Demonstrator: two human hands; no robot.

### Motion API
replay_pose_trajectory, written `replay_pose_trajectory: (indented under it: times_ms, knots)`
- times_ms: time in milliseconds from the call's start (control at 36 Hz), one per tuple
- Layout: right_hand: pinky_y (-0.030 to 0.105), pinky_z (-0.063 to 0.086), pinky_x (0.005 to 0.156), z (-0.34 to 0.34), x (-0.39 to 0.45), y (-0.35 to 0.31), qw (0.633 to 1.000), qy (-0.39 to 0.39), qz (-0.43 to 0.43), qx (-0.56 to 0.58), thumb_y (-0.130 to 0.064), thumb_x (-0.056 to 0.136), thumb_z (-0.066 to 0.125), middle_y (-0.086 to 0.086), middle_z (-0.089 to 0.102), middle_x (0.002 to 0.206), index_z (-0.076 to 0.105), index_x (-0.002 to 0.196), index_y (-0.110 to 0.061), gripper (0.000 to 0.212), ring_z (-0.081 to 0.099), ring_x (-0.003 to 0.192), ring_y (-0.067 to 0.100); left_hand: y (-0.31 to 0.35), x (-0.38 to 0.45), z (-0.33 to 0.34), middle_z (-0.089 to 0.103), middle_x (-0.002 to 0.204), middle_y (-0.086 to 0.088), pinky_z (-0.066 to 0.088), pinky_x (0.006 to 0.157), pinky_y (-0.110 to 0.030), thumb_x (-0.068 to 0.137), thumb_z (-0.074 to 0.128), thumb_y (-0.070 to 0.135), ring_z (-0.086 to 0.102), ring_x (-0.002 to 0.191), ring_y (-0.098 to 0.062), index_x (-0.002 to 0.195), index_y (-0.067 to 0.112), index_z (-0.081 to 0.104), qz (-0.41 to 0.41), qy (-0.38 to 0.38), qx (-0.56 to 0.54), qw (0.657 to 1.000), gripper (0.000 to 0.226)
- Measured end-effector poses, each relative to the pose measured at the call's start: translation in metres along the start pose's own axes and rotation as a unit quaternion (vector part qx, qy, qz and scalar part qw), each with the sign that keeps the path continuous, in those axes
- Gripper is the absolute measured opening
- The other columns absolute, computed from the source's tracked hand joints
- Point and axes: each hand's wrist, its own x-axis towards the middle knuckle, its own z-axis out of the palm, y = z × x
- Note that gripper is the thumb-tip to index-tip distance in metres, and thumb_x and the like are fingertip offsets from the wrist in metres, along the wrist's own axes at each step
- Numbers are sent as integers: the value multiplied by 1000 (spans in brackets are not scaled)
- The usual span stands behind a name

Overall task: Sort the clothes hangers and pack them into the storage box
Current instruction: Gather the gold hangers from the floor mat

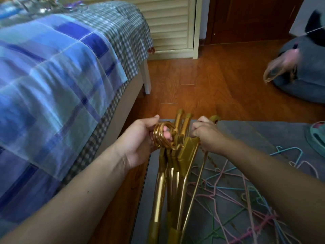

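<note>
A bundle of gold hangers [173,166] sits between the two hands, low in the middle of the view, hanging down over the edge of a grey mat [246,136] on the wooden floor [219,81]. Their hooks are stacked together, and the left hand [140,138] has its fingers threaded through that stack and curled round it, which likely keeps the hooks lined up so the set stays one tidy group. The right hand [205,132] grips the upper shoulders of the same bundle, fingers curled over them, probably squaring the arms against each other (they fan out a little toward the top). This looks like the sorting stage: like gathered with like.

Just right of the bundle, a tangle of thin wire hangers [233,196] in pink, blue and green lies loose on the mat, not yet grouped. No storage box can be identified for certain; a teal object [316,136] at the right edge is cut off. To the left stands a bed with a blue checked cover [52,81]. At the far right a blurred second person's hand [288,59] shows near a grey cushion [309,88].
</note>
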Motion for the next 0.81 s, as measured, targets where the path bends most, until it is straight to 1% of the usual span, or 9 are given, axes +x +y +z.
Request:
replay_pose_trajectory:
  times_ms: [111, 222, 306, 389, 500, 583, 639, 694, 806]
  knots:
    - [38, 33, 95, 2, -11, 5, 1000, -15, 9, -17, 0, 84, 63, 11, 59, 113, 74, 100, -11, 22, 45, 113, 30, -5, -4, 5, 71, 85, -6, 41, 94, -37, 90, 63, 32, 68, 87, -17, 86, 18, 71, 12, -44, 67, 997, 16]
    - [45, 30, 110, 5, -15, -1, 989, 44, 119, -74, -5, 87, 59, 8, 42, 138, 56, 128, -19, 43, 27, 135, 32, -13, -2, 13, 72, 105, -15, 41, 102, -42, 98, 61, 27, 70, 101, -23, 110, 5, 72, -1, -54, 110, 992, 27]
    - [47, 32, 110, 9, -14, -9, 962, 66, 264, 13, -4, 88, 55, 11, 35, 147, 40, 146, -22, 62, 26, 137, 34, -13, 0, 20, 71, 104, -15, 43, 99, -41, 95, 66, 20, 69, 98, -24, 117, -1, 69, -9, -43, 113, 993, 31]
    - [45, 37, 106, 16, -14, -16, 927, 56, 336, 157, -9, 92, 53, 14, 44, 141, 41, 144, -16, 54, 38, 131, 35, -17, 4, 22, 71, 102, -17, 48, 88, -36, 92, 68, 16, 69, 95, -24, 120, -3, 68, -18, -13, 106, 994, 33]
    - [33, 46, 91, 30, -18, -35, 836, 45, 399, 375, -24, 96, 52, 3, 61, 111, 64, 110, -20, 19, 57, 106, 24, -29, 8, 25, 75, 106, -19, 51, 91, -38, 94, 66, 18, 71, 95, -25, 116, 1, 71, -26, 21, 91, 995, 28]
    - [54, 54, 91, 63, -20, -36, 751, 68, 443, 486, -49, 74, 48, 5, 72, 94, 65, 79, -27, 28, 68, 94, 30, -39, 4, 30, 74, 94, -12, 60, 87, -41, 95, 64, 18, 70, 88, -25, 111, 0, 74, -32, 57, 54, 996, 26]
    - [58, 56, 86, 87, -36, -48, 708, 63, 449, 541, -52, 71, 49, 10, 73, 94, 67, 84, -33, 30, 70, 93, 35, -47, -6, 40, 70, 89, -14, 63, 64, -31, 96, 62, 15, 69, 77, -24, 110, -5, 73, -49, 83, 14, 995, 27]
    - [49, 59, 82, 70, -58, -88, 655, 69, 456, 599, -41, 87, 54, 10, 74, 102, 67, 103, -28, 25, 72, 95, 30, -49, -22, 51, 68, 85, -13, 55, 49, -21, 97, 60, 12, 68, 69, -20, 109, -7, 71, -51, 110, -7, 993, 25]
    - [43, 60, 83, 32, -93, -139, 592, 45, 446, 669, -35, 92, 60, 9, 76, 103, 65, 123, -19, 35, 74, 95, 25, -36, -59, 67, 71, 79, -9, 53, 51, -18, 97, 61, 11, 69, 65, -14, 110, -7, 70, -54, 163, -29, 985, 24]
